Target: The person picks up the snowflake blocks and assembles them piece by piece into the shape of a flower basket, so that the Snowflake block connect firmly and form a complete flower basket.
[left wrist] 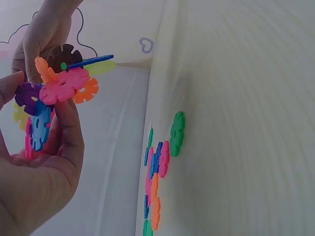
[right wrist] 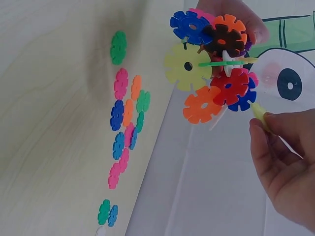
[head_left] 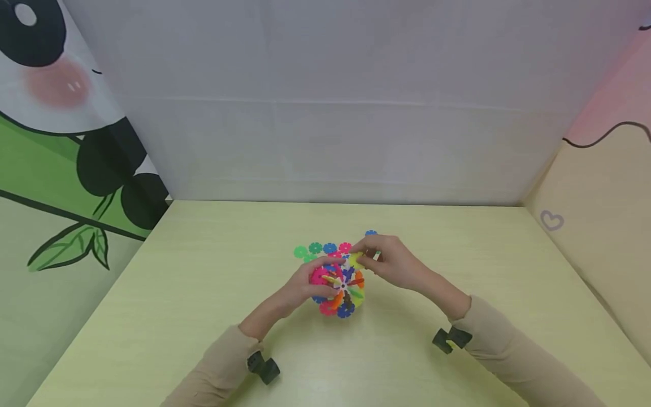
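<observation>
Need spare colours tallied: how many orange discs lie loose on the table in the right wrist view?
2: upper orange disc, beside a pink disc; lower orange disc, beside a dark blue disc. Others may be hidden.

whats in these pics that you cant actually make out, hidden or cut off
Right wrist view: part of the pinched yellow disc, covered by the right hand.
Right wrist view: a white piece, cut off by the bottom edge.
Left wrist view: the middle of the cluster, behind its outer pieces.
Head view: the exact count of loose discs; the left hand and cluster may cover some.
</observation>
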`<state>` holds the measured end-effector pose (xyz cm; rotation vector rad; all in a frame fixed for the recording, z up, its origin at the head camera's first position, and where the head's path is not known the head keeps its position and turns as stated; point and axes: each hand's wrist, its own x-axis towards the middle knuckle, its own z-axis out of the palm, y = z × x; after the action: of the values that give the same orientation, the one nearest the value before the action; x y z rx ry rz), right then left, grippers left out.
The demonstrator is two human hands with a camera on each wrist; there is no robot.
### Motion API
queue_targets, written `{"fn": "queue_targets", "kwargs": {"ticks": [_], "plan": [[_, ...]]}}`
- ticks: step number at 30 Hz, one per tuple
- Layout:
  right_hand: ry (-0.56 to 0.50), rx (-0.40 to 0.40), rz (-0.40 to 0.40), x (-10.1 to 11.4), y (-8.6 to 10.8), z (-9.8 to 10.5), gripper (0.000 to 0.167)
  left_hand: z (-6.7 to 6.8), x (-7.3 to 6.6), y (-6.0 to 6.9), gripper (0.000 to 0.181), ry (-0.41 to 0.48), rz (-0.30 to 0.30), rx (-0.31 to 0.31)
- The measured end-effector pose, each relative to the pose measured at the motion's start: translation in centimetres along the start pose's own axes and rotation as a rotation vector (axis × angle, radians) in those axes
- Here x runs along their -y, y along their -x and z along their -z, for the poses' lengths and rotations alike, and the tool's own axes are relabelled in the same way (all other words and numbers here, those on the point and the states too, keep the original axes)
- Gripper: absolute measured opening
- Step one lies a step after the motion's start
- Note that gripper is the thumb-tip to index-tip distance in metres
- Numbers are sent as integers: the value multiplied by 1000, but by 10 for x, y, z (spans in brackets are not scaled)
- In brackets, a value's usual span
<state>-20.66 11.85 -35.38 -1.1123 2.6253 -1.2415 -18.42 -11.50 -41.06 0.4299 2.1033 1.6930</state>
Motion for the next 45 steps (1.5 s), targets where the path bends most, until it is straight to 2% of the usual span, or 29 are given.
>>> {"fn": "queue_targets", "kwargs": {"ticks": [8,12,14,17,22,25,27,32,41,45], "plan": [[-21,-14,-19,-4,3,-3,20,-2,-2,1,61,-7,7,1],[-3,-8,10,-8,5,-6,20,-3,-2,1,61,-21,0,3],[3,-23,21,-9,6,-9,19,-3,-2,0,63,-34,4,-20],[-9,-103,17,-13,7,-15,20,-4,-2,-3,66,-29,27,-128],[-103,-334,-27,-17,7,-32,21,-8,-4,-10,65,47,41,-390],[-161,-436,-50,-17,6,-41,21,-12,-7,-12,62,43,31,-455],[-189,-470,-64,-16,6,-44,21,-13,-8,-11,62,39,1,-445],[-227,-477,-62,-10,7,-46,22,-15,-8,-8,68,65,-114,-407],[-200,-455,-57,-7,3,-44,23,-19,-9,-11,59,30,-167,-535],[-169,-432,-54,-6,1,-43,21,-22,-9,-10,57,28,-171,-562]]}}
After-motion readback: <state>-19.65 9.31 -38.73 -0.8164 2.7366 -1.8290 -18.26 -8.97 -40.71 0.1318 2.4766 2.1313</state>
